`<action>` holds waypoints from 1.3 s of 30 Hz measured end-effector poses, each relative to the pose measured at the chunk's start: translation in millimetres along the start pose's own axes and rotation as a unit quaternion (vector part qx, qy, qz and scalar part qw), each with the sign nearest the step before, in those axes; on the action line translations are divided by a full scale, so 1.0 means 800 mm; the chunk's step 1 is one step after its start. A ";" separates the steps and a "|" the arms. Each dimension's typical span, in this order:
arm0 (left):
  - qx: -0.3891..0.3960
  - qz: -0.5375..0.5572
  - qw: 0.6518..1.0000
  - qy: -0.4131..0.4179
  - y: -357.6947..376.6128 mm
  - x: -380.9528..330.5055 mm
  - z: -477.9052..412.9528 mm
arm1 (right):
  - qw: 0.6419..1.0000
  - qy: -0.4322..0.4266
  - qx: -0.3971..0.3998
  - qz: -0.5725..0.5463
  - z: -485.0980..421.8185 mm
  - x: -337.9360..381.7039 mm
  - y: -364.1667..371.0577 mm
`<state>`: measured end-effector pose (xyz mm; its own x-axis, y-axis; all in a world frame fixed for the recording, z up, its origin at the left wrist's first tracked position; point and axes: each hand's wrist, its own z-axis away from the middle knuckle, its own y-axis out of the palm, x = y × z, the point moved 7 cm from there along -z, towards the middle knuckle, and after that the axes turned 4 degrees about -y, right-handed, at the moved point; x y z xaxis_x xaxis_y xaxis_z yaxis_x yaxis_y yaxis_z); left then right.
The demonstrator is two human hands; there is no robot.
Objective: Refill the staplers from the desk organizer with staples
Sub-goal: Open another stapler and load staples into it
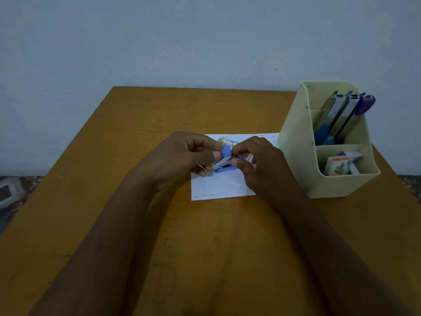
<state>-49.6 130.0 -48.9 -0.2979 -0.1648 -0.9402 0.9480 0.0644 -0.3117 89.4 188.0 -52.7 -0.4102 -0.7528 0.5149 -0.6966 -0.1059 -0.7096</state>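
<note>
Head view: left grip [182, 153] and right grip [257, 160] pinch a blue stapler [225, 153], hinged open.

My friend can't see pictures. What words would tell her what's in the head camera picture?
A left hand and a right hand hold a small blue stapler over a white paper on a brown table. On the right stands a cream desk organizer with more staplers propped in its back compartment and small boxes in front.
</note>
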 end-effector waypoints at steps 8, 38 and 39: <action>0.045 -0.128 0.991 0.020 0.010 0.002 0.001 | 0.995 -0.005 -0.039 -0.094 0.002 0.010 -0.006; -0.097 -0.243 0.965 -0.023 -0.081 0.025 0.011 | 0.982 0.057 0.096 0.155 -0.059 -0.001 0.064; -0.102 -0.259 0.960 -0.021 -0.081 0.025 0.010 | 0.983 0.062 0.089 0.148 -0.060 -0.002 0.064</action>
<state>-115.8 114.6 -46.5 -0.7155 -0.2656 -0.6462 0.6305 0.1529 -0.7610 26.2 214.7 -66.7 -0.6556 -0.6836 0.3207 -0.4271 -0.0146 -0.9041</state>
